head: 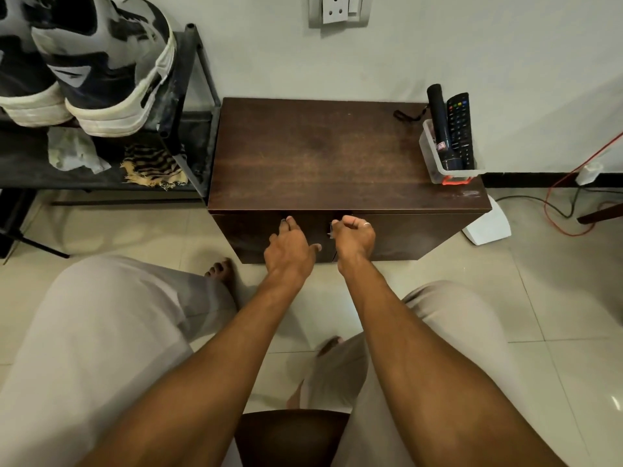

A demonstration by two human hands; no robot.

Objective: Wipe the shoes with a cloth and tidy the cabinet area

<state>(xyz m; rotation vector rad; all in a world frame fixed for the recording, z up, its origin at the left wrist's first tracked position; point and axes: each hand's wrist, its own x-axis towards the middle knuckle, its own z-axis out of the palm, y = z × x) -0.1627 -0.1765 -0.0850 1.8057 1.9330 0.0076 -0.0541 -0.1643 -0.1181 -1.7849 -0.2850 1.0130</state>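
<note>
Brown cabinet door (404, 237) at left fingers (290, 224), metal piece (331, 229) between right fingers (348, 221).

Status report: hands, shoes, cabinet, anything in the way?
Left hand flat on cabinet front. Right hand pinching small metal fitting at door seam. Shoes on rack, cloths beneath, untouched. Doors look shut, nothing blocking them.

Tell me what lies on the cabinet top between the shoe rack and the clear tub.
Head view: bare wood of the cabinet top, except a black strap lying just beside the tub.
</note>
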